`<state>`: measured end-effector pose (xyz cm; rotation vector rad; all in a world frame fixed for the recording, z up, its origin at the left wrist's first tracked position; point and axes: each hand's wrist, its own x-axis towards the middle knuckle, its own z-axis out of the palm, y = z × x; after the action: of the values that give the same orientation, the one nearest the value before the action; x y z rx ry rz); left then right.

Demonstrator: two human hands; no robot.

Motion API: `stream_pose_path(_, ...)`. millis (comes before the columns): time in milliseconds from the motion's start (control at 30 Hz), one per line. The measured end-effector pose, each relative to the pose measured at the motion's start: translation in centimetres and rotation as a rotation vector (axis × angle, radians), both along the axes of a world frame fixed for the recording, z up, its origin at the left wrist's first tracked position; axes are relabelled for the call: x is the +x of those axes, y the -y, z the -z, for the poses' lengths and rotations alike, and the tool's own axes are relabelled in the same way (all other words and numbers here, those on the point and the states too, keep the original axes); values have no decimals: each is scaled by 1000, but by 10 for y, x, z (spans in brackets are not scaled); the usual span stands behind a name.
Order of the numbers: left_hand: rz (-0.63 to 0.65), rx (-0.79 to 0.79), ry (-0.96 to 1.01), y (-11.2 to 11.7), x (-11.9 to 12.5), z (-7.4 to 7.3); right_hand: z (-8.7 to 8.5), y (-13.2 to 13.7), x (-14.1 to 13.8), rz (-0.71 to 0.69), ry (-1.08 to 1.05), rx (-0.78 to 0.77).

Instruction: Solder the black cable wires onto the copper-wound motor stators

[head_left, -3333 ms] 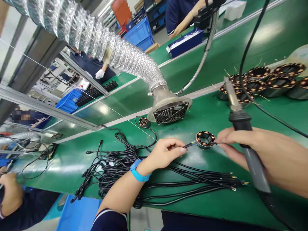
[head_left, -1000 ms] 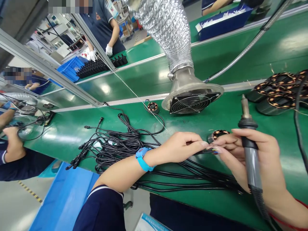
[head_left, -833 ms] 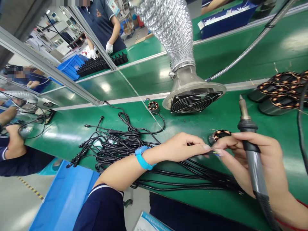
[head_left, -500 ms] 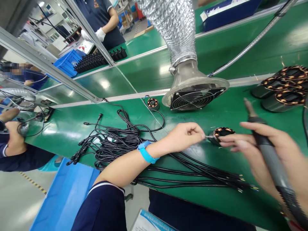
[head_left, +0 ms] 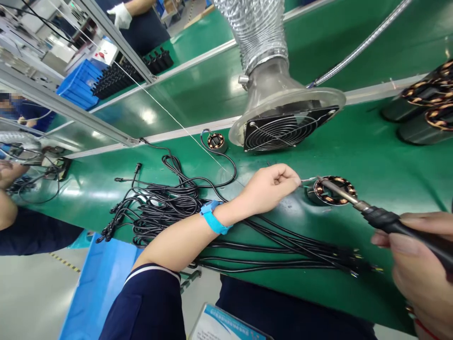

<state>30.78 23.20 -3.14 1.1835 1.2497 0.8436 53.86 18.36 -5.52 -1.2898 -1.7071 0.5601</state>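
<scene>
My right hand [head_left: 414, 250] grips the dark handle of a soldering iron [head_left: 382, 218], whose metal tip reaches the upper left rim of a motor stator [head_left: 332, 192] with copper windings. Pinched in my left hand [head_left: 274, 189], just left of that stator, is a thin wire [head_left: 306, 180] that runs to the iron's tip. Whether tip and wire touch is too small to tell. Under my left forearm lies a bundle of black cables [head_left: 170, 203], their stripped ends [head_left: 354, 264] in front of the stator.
Above the bench [head_left: 255, 293] hangs a fume extractor fan [head_left: 283, 130]. More stators [head_left: 424, 118] stand at the right, and a smaller wired one [head_left: 216, 141] by the back edge. A blue bin [head_left: 102, 278] is at lower left. Co-workers sit or stand at the left and behind.
My right hand has drawn back from the stator and turned the soldering iron, so its tip now points left onto the stator's rim. My left hand keeps its pinch near the same place.
</scene>
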Motion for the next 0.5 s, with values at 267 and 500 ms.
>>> stream_pose_path(267,-23,-30,40,-1,2,-5,1,-6,5,-119,10,18)
stream_pose_path(500,-21,-21,32,-1,2,-3,2,-2,6,-50,59,2)
